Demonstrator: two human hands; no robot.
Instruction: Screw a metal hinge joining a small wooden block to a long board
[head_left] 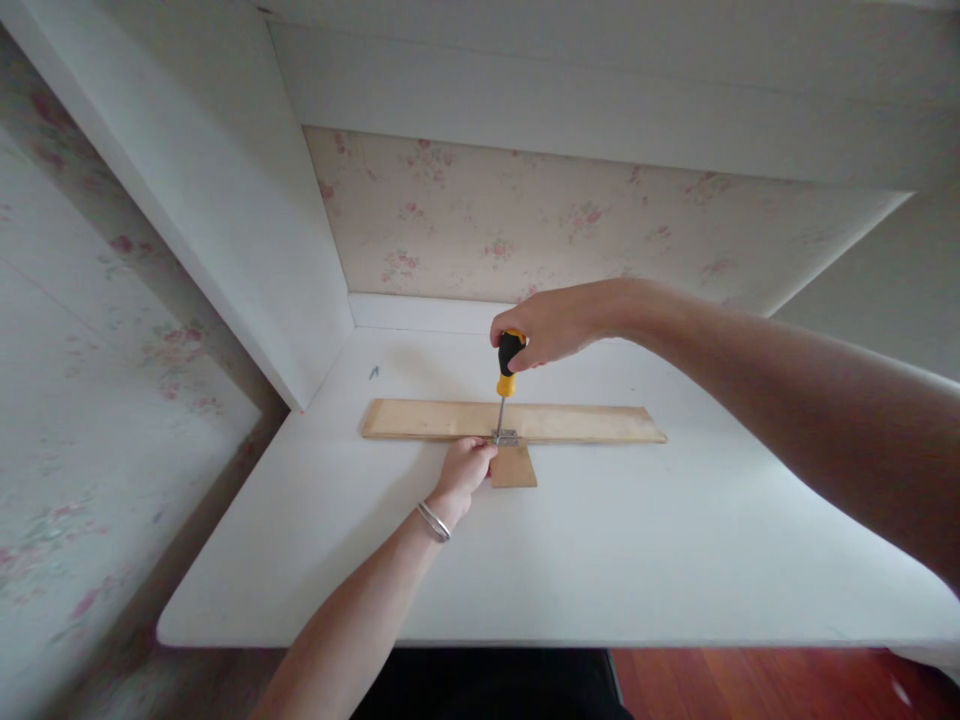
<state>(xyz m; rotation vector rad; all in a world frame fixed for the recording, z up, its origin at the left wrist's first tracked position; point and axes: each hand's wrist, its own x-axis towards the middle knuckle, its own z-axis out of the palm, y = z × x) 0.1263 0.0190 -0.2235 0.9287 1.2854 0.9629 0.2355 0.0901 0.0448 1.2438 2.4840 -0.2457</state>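
Note:
A long pale wooden plank [585, 423] lies across the white desk [637, 560]. A small metal hinge [505, 437] sits on its near edge, joined to a small brown wooden piece [514, 468]. My right hand [551, 325] grips the black and yellow handle of a screwdriver [508, 368], held upright with its tip on the hinge. My left hand [463, 470], with a silver bracelet at the wrist, presses down beside the hinge, its fingers touching the plank and the small piece.
A small screw [373, 373] lies near the back left of the desk. White side panels and a shelf overhead enclose the desk. Floral wallpaper covers the back wall. Red-brown floor shows below the front edge.

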